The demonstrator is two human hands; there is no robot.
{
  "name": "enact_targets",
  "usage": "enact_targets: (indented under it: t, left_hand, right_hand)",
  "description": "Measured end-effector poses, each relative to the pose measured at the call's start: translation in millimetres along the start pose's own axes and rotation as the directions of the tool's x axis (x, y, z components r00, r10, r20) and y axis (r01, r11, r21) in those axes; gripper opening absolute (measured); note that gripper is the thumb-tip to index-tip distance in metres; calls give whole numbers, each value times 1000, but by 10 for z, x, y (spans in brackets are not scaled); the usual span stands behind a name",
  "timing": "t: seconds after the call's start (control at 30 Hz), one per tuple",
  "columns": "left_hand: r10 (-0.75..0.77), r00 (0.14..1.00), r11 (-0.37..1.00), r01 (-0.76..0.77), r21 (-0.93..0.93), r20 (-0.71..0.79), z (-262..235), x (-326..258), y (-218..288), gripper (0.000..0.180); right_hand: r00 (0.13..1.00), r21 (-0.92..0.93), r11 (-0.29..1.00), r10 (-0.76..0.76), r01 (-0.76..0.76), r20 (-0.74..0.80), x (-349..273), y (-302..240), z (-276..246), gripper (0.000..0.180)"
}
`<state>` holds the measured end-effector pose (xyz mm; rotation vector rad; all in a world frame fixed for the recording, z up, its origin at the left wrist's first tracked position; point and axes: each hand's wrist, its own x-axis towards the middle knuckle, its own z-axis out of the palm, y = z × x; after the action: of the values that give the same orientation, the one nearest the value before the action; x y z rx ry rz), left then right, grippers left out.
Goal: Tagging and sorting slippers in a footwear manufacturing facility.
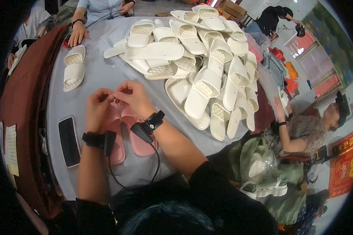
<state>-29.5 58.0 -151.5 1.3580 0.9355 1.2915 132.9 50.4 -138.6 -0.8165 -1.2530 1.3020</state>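
Observation:
A pair of pink slippers (142,144) lies side by side on the grey-covered table, directly below my hands. My left hand (99,105) and my right hand (132,97) meet over the toe ends, thumbs and fingers pinched together. Whatever is between the fingertips is too small to make out. Both wrists wear black bands with small devices, joined to a black cable that loops over the slippers. Parts of the slippers' straps are hidden behind my hands.
A large heap of cream slippers (203,87) covers the table's right and far side. Two cream slippers (74,69) lie at the far left, near another person's hand (78,35). A phone (69,141) lies left of my forearm. Another person sits at right holding a slipper.

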Motion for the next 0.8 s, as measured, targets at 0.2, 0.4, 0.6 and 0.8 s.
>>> enact_targets:
  t: [0.2, 0.4, 0.6, 0.8]
  left_hand:
    - [-16, 995, 972, 38, 230, -96, 66, -7, 162, 8]
    - [85, 995, 969, -69, 236, -57, 15, 28, -23, 7]
    - [64, 998, 972, -58, 228, -19, 79, 24, -21, 6]
    - [-6, 1000, 992, 4, 129, 11, 51, 4, 54, 9]
  right_hand:
    - [996, 85, 996, 17, -10, -84, -15, -29, -48, 10]
    - [996, -20, 998, 57, -59, -71, 2, -61, -42, 11]
    - [994, -12, 1000, 27, -29, -107, -38, -29, -33, 11]
    - [994, -3, 996, 87, -87, -69, -37, -27, 32, 7]
